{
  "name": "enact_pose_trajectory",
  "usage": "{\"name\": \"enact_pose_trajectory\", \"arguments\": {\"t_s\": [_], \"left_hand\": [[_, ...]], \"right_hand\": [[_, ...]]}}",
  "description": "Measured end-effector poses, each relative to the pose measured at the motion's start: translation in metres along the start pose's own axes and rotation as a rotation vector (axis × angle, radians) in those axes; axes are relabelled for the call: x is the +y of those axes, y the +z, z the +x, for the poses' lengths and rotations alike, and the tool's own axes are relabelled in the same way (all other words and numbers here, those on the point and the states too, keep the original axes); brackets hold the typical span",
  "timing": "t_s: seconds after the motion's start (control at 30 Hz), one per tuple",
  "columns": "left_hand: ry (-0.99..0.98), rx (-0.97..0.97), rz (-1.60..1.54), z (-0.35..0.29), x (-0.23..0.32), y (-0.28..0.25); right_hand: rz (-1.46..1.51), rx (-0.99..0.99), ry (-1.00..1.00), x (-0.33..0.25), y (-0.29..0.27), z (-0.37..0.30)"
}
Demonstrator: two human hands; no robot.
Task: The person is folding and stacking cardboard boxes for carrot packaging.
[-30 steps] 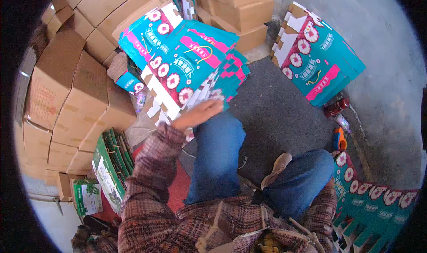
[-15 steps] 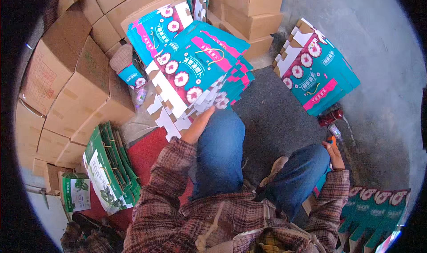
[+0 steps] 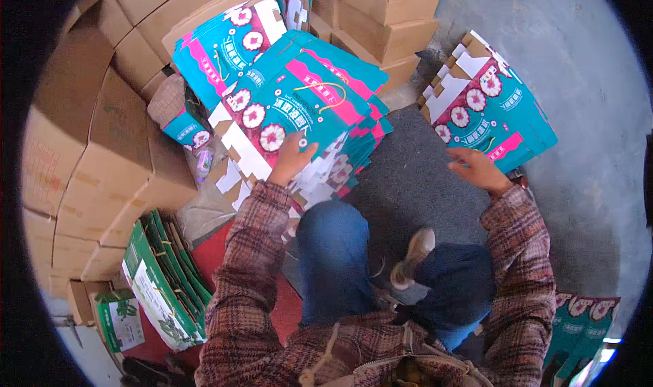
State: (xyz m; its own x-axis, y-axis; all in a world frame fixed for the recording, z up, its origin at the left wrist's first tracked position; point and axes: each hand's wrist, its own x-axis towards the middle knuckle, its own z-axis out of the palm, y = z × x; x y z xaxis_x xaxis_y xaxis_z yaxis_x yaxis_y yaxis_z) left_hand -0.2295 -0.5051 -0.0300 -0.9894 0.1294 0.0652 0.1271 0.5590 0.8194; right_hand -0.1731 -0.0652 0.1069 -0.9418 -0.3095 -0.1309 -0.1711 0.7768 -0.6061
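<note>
In front of me lies a thick stack of flat teal and pink printed gift cartons [image 3: 282, 84] with white die-cut flaps. A yellow cord handle [image 3: 333, 96] curves over the top one. My left hand [image 3: 294, 160] rests at the stack's near edge by the white flaps, thumb and fingers apart. At the right, my right hand [image 3: 479, 171] reaches to the near side of a smaller pile of the same cartons [image 3: 488, 111]. Its fingers are stretched out and nothing shows in them; whether they touch the pile I cannot tell.
Brown cardboard boxes [image 3: 102, 135] are piled along the left and back. Green folded cartons [image 3: 163, 278] lean at the lower left on a red mat [image 3: 282, 298]. More teal cartons [image 3: 585, 326] stand at the lower right. A dark mat [image 3: 401, 183] lies between the two piles.
My left hand has moved forward onto the stack's near edge. My right hand has left the side of my right knee and risen to the right pile. The orange thing by it no longer shows.
</note>
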Motion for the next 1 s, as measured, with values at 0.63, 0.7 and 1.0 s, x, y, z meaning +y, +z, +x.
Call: {"name": "enact_pose_trajectory", "arguments": {"t_s": [0.63,0.7,1.0], "left_hand": [[0.188,0.478,0.692,0.283,-0.086,0.07],[0.183,0.479,0.677,0.288,-0.087,0.068],[0.052,0.385,0.594,0.291,-0.098,0.072]], "right_hand": [[0.013,0.04,-0.469,0.006,0.087,0.372],[0.002,0.019,-0.529,-0.009,0.096,0.41],[-0.436,0.022,-0.648,-0.009,0.156,0.51]]}}
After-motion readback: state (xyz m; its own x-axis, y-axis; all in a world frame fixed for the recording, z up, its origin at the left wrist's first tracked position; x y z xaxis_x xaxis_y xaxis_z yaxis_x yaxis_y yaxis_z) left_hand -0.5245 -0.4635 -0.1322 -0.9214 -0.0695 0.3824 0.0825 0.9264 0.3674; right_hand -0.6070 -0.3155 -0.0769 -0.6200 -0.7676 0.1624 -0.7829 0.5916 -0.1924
